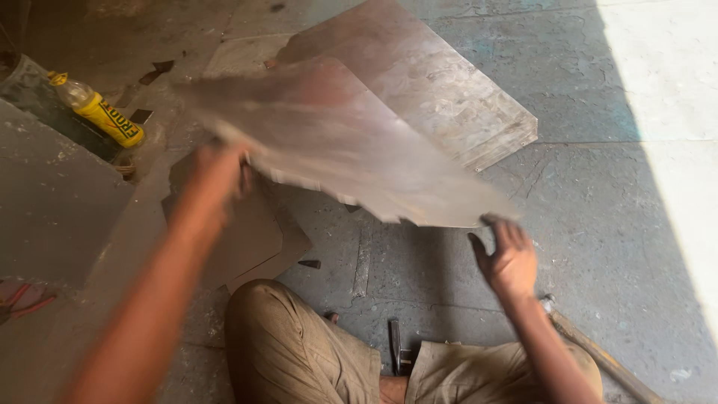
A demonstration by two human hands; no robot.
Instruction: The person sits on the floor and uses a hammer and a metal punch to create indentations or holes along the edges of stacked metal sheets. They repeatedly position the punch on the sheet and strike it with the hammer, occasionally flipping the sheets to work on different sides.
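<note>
Seated on a concrete floor (613, 202), knees in khaki trousers (299, 352) at the bottom of the frame.

Left hand (221, 170), left of centre, gripped the near-left edge of a thin metal sheet (351, 142); fingers closed over that edge, thumb side hidden by motion blur. The sheet was held up off the floor, tilted, spanning from upper left of centre down to right of centre, its outline smeared.

Right hand (510, 258), lower right of centre, sat just below the sheet's lower-right corner. Fingers spread and loosely curled, palm open; fingertips at or just short of the corner. Could not tell whether they touched it. Nothing gripped.

Behind the raised sheet, a second, larger metal sheet (449, 82) lay flat on the floor at upper centre, surface scuffed and mottled.

More flat pieces of sheet (258, 239) lay on the floor under the left forearm, overlapping.

Yellow plastic bottle (101, 112) with a yellow cap lay on its side at upper left, well apart from both hands.

Small dark tool (395, 344) on the floor between the knees. A wooden handle (598, 355) ran diagonally at lower right, beside the right forearm. Red-handled item (26, 299) at the far left edge, partly cut off.

Bright sunlight fell across the floor at the right edge.
</note>
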